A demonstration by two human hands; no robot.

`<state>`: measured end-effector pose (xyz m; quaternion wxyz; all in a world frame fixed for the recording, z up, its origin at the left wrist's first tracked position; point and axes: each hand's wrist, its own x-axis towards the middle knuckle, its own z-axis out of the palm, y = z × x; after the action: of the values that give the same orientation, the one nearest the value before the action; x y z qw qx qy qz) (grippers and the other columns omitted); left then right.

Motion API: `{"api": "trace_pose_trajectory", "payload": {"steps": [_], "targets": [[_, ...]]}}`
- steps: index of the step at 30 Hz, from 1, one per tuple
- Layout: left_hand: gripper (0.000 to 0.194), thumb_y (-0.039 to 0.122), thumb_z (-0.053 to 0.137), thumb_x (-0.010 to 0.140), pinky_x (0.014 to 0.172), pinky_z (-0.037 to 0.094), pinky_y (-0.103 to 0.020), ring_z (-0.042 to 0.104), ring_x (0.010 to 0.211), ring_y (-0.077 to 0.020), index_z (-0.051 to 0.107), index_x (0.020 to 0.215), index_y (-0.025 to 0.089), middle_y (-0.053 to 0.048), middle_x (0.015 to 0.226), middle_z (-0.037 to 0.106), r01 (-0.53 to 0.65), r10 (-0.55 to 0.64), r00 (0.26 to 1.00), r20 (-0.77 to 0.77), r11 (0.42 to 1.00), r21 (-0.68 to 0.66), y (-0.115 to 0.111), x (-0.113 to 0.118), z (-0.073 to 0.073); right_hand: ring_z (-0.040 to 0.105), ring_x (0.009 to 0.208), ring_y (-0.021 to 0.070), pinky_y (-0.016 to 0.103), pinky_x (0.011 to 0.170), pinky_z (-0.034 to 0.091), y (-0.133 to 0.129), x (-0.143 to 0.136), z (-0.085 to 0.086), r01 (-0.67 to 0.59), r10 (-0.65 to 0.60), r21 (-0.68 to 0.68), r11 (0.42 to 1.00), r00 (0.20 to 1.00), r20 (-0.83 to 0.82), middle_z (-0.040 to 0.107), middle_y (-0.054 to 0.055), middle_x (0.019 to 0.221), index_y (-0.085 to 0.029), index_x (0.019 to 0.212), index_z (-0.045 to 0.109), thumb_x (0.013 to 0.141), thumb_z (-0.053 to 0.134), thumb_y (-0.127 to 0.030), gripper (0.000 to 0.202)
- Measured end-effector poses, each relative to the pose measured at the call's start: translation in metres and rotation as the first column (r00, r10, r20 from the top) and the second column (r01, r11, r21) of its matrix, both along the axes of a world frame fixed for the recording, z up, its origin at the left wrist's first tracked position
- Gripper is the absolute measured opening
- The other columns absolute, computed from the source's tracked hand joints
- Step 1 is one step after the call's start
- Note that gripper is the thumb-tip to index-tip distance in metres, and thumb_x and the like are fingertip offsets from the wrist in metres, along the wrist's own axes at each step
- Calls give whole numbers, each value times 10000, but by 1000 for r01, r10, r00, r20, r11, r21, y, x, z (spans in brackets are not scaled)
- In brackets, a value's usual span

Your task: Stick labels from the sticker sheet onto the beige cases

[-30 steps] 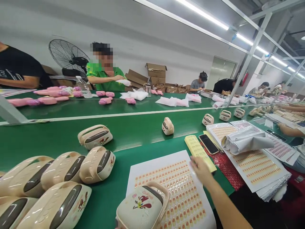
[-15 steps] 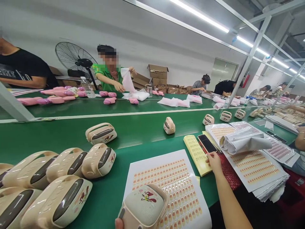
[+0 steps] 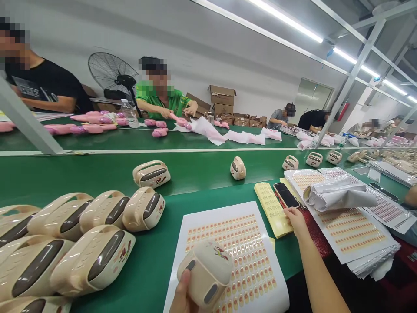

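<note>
My left hand (image 3: 182,293) grips a small beige speaker (image 3: 206,271) from its left side, the thumb along its edge. The speaker is tilted, so a plain side with dark inserts faces me and the printed mesh front points up and away. Below it lies a white sheet (image 3: 198,224) with rows of small oval stickers. My right hand (image 3: 295,217) is closed at the right edge of a pale yellow sticker sheet (image 3: 272,208), just below a phone (image 3: 286,195); its fingertips are partly hidden.
Several beige speakers (image 3: 97,261) crowd the left of the green table. More stand along the green belt (image 3: 195,174), one speaker (image 3: 238,168) near the middle. Stacked sticker sheets (image 3: 352,234) lie right. Co-workers sit opposite, one in green (image 3: 163,100), behind a white frame rail (image 3: 163,151).
My left hand has turned the speaker, swinging its printed front upward and away. My right hand stays at the yellow sheet. Opposite, the person in green has lowered the white bag and holds a pink item.
</note>
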<state>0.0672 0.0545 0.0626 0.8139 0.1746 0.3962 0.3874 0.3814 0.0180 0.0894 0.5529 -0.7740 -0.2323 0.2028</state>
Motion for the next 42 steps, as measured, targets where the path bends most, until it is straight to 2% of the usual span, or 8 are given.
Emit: {"api": "trace_pose_trajectory", "payload": {"steps": [4, 10, 18, 24, 28, 32, 36, 42], "targets": [[765, 588, 641, 613, 732, 503, -352, 511, 1101, -339, 440, 1267, 246, -67, 1155, 610, 3, 46, 969, -244, 980, 200, 8, 17, 15, 458, 529, 99, 241, 483, 379, -6, -59, 19, -206, 222, 149, 967, 970, -102, 587, 46, 790, -176, 565, 536, 546, 650, -465, 311], [734, 646, 607, 598, 874, 391, -396, 477, 1097, -335, 443, 1194, 251, -89, 1201, 530, 79, 89, 925, -370, 906, 415, 14, 27, 15, 526, 781, 179, 281, 644, 426, -3, -153, 22, -538, 580, 253, 804, 804, -132, 563, 47, 869, -191, 576, 610, 606, 673, -384, 205], [755, 660, 594, 599, 894, 373, -421, 481, 1090, -341, 412, 1208, 253, -108, 1210, 515, 104, 74, 918, -390, 904, 416, 11, 26, 18, 458, 681, 159, 304, 630, 411, 6, -161, 16, -556, 561, 143, 819, 828, 7, 466, 21, 765, -192, 596, 579, 669, 604, -363, 188], [731, 607, 613, 632, 846, 426, -399, 535, 1034, -321, 394, 1230, 248, -109, 1164, 549, 109, 51, 928, -370, 909, 401, 10, 26, 22, 501, 859, 228, 396, 754, 446, -4, -179, 9, -488, 368, 191, 852, 817, 444, 479, 70, 859, -208, 661, 576, 747, 559, -265, 104], [685, 561, 640, 645, 822, 460, -395, 525, 1073, -329, 440, 1223, 252, -103, 1213, 548, 73, 61, 936, -345, 929, 362, 12, 23, 19, 540, 837, 224, 374, 730, 486, -7, -161, 12, -500, 389, 187, 846, 817, 426, 516, 47, 829, -256, 674, 531, 792, 486, -357, 162], [566, 556, 531, 750, 831, 487, -373, 554, 1080, -302, 518, 1198, 208, -84, 1119, 649, 13, 0, 997, -83, 988, 154, 15, 8, 14, 551, 805, 213, 339, 721, 476, 5, -89, 14, -156, 138, 11, 988, 904, 405, 535, 57, 842, -229, 712, 505, 788, 440, -368, 171], [503, 509, 492, 792, 886, 472, -379, 566, 1085, -275, 499, 1244, 289, -16, 1091, 683, 11, -18, 979, 203, 999, 38, 19, -24, -8, 507, 835, 253, 398, 787, 405, 14, -23, 5, 98, -16, -143, 985, 872, 490, 491, 69, 758, -201, 589, 478, 724, 523, -229, 145], [574, 536, 508, 776, 976, 391, -438, 472, 1193, -275, 384, 1311, 367, -4, 1172, 641, -125, 63, 918, 392, 983, 135, 12, -61, -55, 388, 1101, 372, 503, 865, 320, 8, -24, -1, 55, 89, -202, 978, 764, 640, 493, 173, 994, -160, 809, 600, 722, 528, -97, 129]]}}
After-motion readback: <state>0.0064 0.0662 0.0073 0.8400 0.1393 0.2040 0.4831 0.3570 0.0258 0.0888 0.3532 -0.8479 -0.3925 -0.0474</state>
